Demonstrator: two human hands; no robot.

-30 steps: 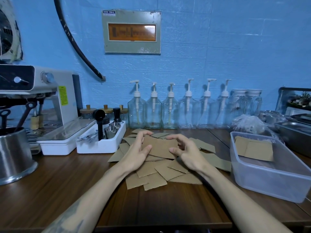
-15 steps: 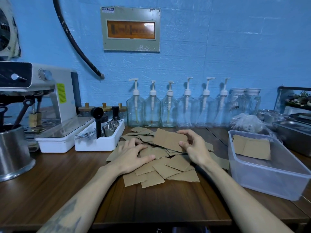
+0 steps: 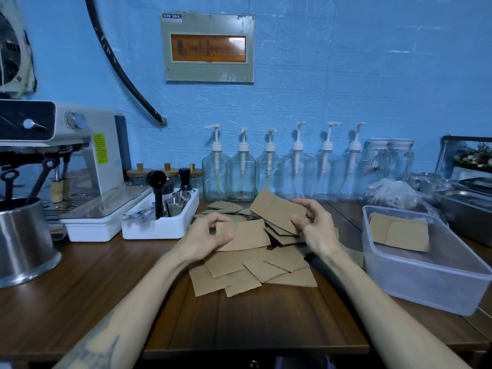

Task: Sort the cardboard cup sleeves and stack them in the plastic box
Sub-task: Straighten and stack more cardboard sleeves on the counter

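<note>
A loose pile of brown cardboard cup sleeves [image 3: 266,267] lies on the wooden table in front of me. My left hand [image 3: 205,235] pinches one flat sleeve [image 3: 247,234] just above the pile. My right hand [image 3: 314,227] grips another sleeve [image 3: 277,209], lifted and tilted over the pile's far side. To the right stands a clear plastic box [image 3: 426,278] with a few sleeves [image 3: 399,233] lying flat inside at its far end.
A white tool tray [image 3: 159,225] and an espresso machine [image 3: 66,161] stand left of the pile, with a steel pot [image 3: 24,241] at the far left. Glass pump bottles [image 3: 269,169] line the wall. Steel pans [image 3: 468,209] sit behind the box.
My left hand, which lay flat on the pile, has picked up a sleeve. My right hand has lifted its sleeve higher and nearer to the box.
</note>
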